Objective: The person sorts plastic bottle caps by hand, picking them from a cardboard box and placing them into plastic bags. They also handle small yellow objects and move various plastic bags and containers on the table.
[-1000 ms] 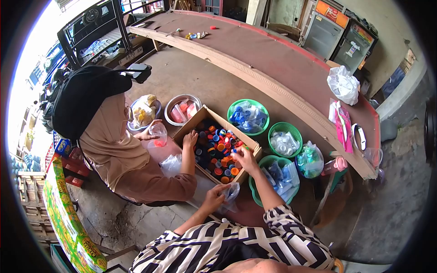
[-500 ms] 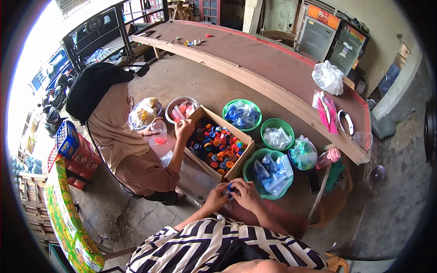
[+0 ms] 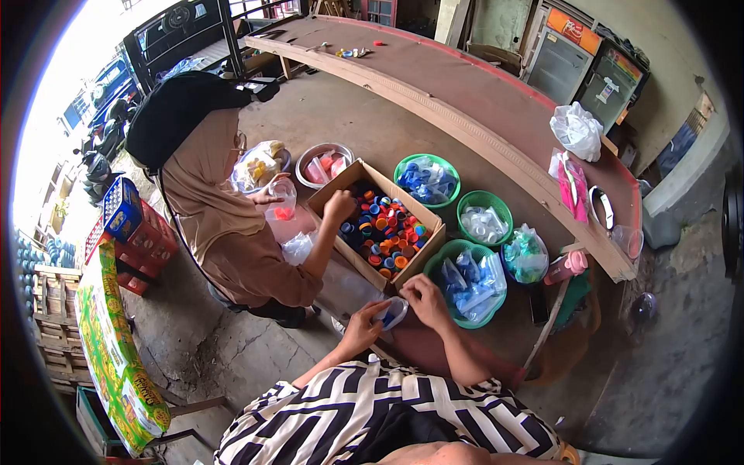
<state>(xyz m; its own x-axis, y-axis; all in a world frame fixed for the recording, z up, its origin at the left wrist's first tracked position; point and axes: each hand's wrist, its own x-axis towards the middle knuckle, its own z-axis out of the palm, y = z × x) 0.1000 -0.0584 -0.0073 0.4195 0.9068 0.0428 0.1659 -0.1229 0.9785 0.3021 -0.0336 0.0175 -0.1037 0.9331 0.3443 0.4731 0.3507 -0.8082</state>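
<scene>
Cardboard box (image 3: pixel 420 257) mid-frame's loaded with colorful caps (image 3: pixel 387 230), green basin (image 3: pixel 496 308) beside it has blue bags (image 3: pixel 470 280). Left fingers (image 3: pixel 372 312) pinch a clear bag (image 3: pixel 397 312); right fingers (image 3: pixel 416 289) curled, can't tell if gripping anything.

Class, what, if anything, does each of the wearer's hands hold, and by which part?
The left hand holds a clear plastic bag by its left side, near the mouth; whether the right hand holds anything cannot be told.
</scene>
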